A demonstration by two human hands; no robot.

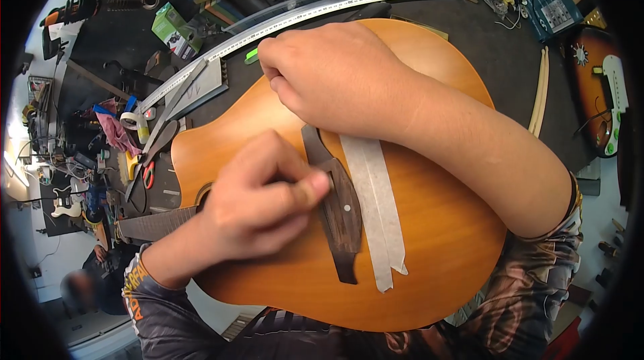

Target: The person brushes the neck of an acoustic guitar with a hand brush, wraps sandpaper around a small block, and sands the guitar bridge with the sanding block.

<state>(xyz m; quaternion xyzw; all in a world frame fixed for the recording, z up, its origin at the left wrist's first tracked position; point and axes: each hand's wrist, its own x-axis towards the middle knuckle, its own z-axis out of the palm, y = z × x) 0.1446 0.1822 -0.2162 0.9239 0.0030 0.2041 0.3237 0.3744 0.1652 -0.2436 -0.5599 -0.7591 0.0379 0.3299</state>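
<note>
1. One guitar (443,239) lies face up across the person's lap, its single brown bridge (347,226) near the middle of the top, one white dot showing on it.
2. The left hand (258,199), slightly blurred, has thumb and forefinger pinched together at the bridge; anything between them is probably small, but I cannot tell.
3. The right hand (335,78) is above the guitar's top, fingers curled under; how tightly they close is hidden.
4. Two pale tape strips (376,226) run side by side just beside the bridge.
5. Behind: one long ruler (349,3), one green box (176,31).
6. Rightward: two wooden sticks (539,92), one blue box (553,8).
</note>
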